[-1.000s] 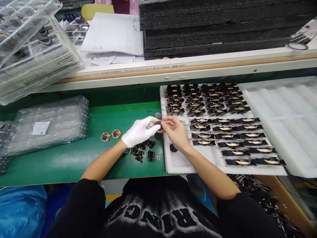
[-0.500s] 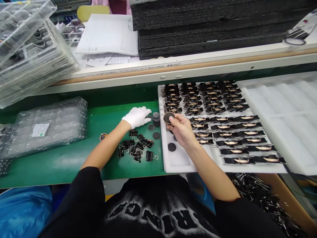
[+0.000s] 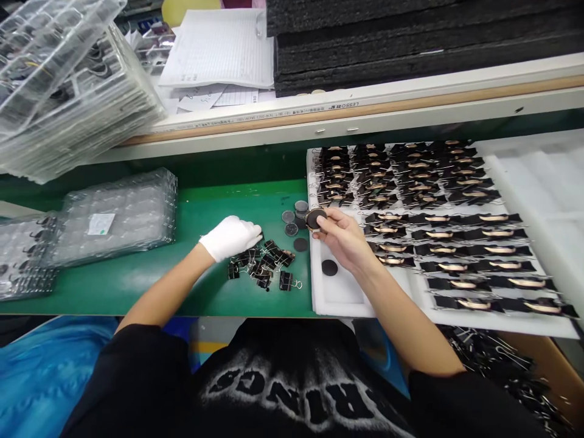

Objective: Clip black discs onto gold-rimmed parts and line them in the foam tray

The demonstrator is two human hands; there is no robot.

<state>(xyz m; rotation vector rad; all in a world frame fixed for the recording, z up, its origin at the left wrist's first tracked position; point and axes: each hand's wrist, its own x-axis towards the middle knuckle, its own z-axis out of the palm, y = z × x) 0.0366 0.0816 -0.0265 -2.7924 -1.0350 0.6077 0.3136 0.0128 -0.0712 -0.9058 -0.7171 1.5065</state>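
My left hand (image 3: pixel 232 238), in a white glove, has its fingers together at the upper left of a heap of black binder clips (image 3: pixel 262 263); something small and dark shows at its fingertips, perhaps a clip. My bare right hand (image 3: pixel 343 236) pinches a round watch-like piece (image 3: pixel 315 219) with a gold rim and a dark disc on its face, above the left edge of the white foam tray (image 3: pixel 340 298). Between the hands, several round discs (image 3: pixel 291 229) lie on the green table. A black disc (image 3: pixel 329 267) rests in the tray.
Rows of clipped gold-rimmed pieces (image 3: pixel 449 250) fill much of the tray. Clear plastic trays (image 3: pixel 116 213) are stacked at left, more (image 3: pixel 77 91) on the shelf. Black foam sheets (image 3: pixel 410 42) and papers (image 3: pixel 223 48) lie behind the shelf edge (image 3: pixel 283 131). A box of clips (image 3: pixel 511 371) stands below right.
My left hand has moved left and down from the round discs to the clip heap, and its fingers have closed together. The right hand still holds the watch-like piece. The camera view has shifted.
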